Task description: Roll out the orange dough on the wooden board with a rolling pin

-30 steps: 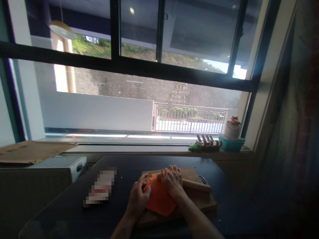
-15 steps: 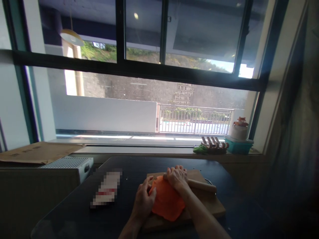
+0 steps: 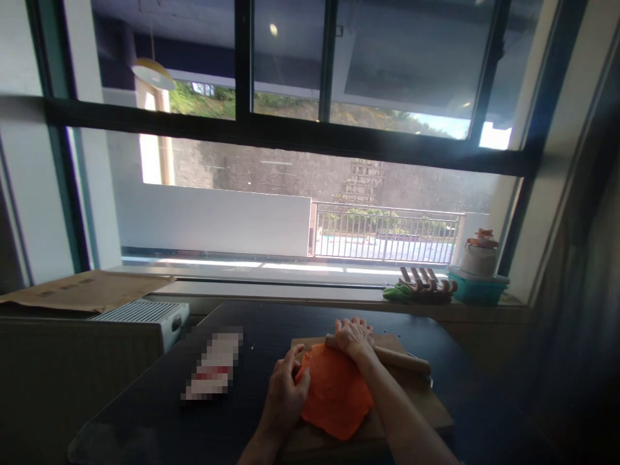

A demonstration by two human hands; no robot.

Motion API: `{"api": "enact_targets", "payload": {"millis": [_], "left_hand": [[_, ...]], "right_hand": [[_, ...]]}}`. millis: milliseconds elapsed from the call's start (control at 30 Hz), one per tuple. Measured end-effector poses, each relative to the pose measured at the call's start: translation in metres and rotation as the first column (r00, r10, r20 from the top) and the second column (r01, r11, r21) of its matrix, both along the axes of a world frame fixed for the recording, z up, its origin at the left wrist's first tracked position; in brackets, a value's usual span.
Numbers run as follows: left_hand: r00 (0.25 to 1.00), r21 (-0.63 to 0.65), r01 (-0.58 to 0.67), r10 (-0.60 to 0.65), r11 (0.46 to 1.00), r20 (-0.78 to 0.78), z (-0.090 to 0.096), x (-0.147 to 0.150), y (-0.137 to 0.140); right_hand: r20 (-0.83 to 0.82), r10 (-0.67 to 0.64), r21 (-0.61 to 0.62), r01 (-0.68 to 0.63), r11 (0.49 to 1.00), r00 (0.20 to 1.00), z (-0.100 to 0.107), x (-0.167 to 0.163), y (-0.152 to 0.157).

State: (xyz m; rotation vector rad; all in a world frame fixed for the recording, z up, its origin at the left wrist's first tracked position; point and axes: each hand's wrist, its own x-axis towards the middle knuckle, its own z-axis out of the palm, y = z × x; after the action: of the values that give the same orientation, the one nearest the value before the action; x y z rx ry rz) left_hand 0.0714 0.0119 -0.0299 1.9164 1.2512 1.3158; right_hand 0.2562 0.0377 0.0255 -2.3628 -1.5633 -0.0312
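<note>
A thin, uneven sheet of orange dough [image 3: 336, 394] lies on a wooden board [image 3: 426, 403] on the dark table. My right hand [image 3: 356, 337] is over the left part of a wooden rolling pin [image 3: 404, 360], palm down on it and fingers bent over its far side. The pin rests along the dough's far edge, its right end sticking out past my hand. At the dough's left edge is my left hand [image 3: 285, 387], thumb and fingers apart, the thumb touching the sheet. My right forearm covers part of the dough's right side.
On the dark table [image 3: 145, 400], a blurred-out packet [image 3: 213, 368] lies left of the board. Brown cardboard [image 3: 87, 289] tops a white unit at the left. A teal box [image 3: 477, 287] and a brown slatted item [image 3: 426, 284] stand on the windowsill.
The whole view has shifted slightly. My right hand's fingers reach a little farther past the rolling pin, and more of the orange sheet shows. My left hand stays at its left edge.
</note>
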Motion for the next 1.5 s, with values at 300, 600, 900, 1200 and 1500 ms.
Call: {"api": "enact_targets", "payload": {"millis": [300, 600, 900, 1200, 1500], "left_hand": [[0.999, -0.023, 0.019, -0.017, 1.0, 0.052, 0.002, 0.0, 0.0], [0.999, -0.018, 0.005, -0.005, 1.0, 0.034, 0.0, 0.0, 0.0], [0.998, -0.003, 0.001, -0.001, 1.0, 0.061, 0.004, -0.001, -0.001], [0.991, -0.024, -0.012, 0.015, 1.0, 0.131, -0.003, 0.001, 0.005], [0.993, 0.006, -0.013, 0.012, 1.0, 0.115, -0.006, 0.001, 0.009]], "right_hand": [[0.11, 0.07, 0.174, -0.088, 0.981, 0.992, -0.015, -0.026, -0.04], [0.032, 0.023, 0.059, -0.025, 0.998, 0.999, -0.003, -0.004, -0.007], [0.093, 0.051, 0.115, -0.062, 0.991, 0.994, -0.011, -0.022, -0.032], [0.081, 0.018, 0.098, -0.026, 0.995, 0.997, -0.009, -0.017, -0.023], [0.05, 0.003, 0.083, -0.007, 0.997, 0.999, -0.005, -0.014, -0.015]]}}
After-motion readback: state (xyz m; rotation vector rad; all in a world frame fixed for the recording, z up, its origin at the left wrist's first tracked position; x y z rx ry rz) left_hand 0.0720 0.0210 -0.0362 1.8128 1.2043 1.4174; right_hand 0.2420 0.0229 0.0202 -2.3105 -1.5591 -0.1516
